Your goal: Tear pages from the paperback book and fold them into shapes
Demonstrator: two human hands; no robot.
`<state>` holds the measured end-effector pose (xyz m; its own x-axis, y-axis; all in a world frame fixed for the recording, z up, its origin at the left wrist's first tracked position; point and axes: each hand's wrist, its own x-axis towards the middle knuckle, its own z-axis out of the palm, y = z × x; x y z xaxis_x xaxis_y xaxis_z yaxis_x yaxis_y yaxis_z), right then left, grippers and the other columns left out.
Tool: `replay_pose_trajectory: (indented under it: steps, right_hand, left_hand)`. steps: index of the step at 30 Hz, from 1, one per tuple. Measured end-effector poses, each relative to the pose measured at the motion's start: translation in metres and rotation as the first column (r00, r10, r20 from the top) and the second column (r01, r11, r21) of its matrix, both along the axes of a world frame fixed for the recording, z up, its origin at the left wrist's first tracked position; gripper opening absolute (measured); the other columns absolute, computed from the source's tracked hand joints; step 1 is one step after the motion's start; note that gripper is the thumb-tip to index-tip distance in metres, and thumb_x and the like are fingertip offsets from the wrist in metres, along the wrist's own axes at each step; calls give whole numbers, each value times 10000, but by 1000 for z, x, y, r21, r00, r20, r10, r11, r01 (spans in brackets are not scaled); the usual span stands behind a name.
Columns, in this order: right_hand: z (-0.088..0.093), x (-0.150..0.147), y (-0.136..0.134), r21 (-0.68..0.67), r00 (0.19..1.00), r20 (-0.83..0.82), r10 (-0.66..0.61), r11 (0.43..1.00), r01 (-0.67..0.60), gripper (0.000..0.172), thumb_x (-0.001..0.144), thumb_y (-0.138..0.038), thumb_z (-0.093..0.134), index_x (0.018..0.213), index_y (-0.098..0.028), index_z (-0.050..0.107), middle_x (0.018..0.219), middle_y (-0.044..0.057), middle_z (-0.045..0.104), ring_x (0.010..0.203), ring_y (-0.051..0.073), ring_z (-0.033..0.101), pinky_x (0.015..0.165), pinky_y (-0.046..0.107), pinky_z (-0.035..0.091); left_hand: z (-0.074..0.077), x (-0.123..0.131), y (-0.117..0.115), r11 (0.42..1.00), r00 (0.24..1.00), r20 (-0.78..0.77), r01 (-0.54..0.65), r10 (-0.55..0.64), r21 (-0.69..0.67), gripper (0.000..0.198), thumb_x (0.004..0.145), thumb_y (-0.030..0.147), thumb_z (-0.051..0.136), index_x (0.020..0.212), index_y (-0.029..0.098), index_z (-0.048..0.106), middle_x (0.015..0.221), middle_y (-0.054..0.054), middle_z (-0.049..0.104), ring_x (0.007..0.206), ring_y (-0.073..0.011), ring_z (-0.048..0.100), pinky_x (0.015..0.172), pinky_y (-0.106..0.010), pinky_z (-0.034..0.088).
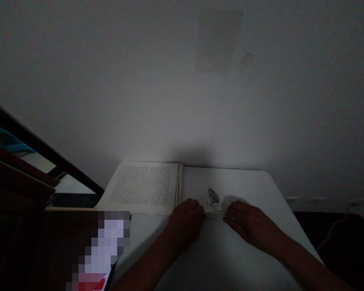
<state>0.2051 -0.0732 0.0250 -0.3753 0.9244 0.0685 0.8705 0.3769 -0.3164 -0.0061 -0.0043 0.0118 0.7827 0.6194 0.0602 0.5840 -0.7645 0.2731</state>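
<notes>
Paper, small, pale and printed [214, 206], on a flat white tabletop [239, 180]

Head view: light, even pressure from both sides would probably keep this thin piece from creasing. The left bare hand [188, 220], fingers curled narrow, meets its left edge; the right bare hand [245, 221], fingers bunched, its right. Whether either pinches it, I cannot tell. A dark grey picture shows on its raised part, beside lines of print.

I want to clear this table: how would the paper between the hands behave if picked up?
The paper is probably floppy, as part of it curls up. It is likely light too, looking much smaller than the printed page at left.
</notes>
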Motion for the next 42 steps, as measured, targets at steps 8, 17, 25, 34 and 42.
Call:
replay_pose_trajectory:
  steps: [8, 17, 25, 34, 42]
  right_hand:
    - [7, -2, 14, -107, 992, -72, -108, 989, 100, 230, 905, -280, 442, 845, -186, 644, 825, 53, 657, 780, 194, 601, 714, 300, 446]
    - [4, -3, 23, -202, 979, -22, -202, 960, 194, 247, 884, -316, 458, 826, -173, 651, 807, 62, 666, 746, 202, 608, 661, 282, 416]
    - [3, -2, 25, -218, 980, 3, -201, 956, 197, 271, 882, -329, 451, 820, -174, 665, 820, 72, 686, 740, 200, 623, 659, 268, 402]
    - [7, -7, 30, -212, 979, 74, -189, 957, 200, 284, 870, -325, 456, 884, -154, 683, 851, 103, 704, 777, 230, 639, 675, 291, 412]
    - [5, -7, 32, -217, 979, 84, -187, 955, 201, 270, 861, -324, 460, 838, -165, 678, 805, 89, 706, 719, 206, 641, 623, 268, 402]
  left_hand:
    - [8, 6, 15, 990, 992, -121, -50, 33, -135, 184, 840, 232, 454, 845, 136, 611, 842, -83, 647, 816, -210, 604, 761, -315, 470]
    - [17, 13, 25, 980, 977, -209, -78, 39, -184, 206, 806, 247, 463, 848, 139, 633, 889, -113, 672, 864, -236, 624, 762, -330, 474]
    - [14, 14, 32, 977, 973, -230, -36, -13, -209, 196, 793, 242, 471, 869, 134, 615, 910, -121, 666, 856, -231, 629, 753, -319, 476]
    - [20, 19, 36, 973, 967, -255, -45, -14, -227, 256, 763, 237, 479, 942, 124, 624, 947, -139, 673, 872, -248, 631, 734, -323, 488]
    - [21, 18, 38, 972, 967, -254, -27, -35, -234, 257, 767, 241, 485, 962, 138, 618, 946, -126, 675, 866, -233, 631, 728, -306, 480]
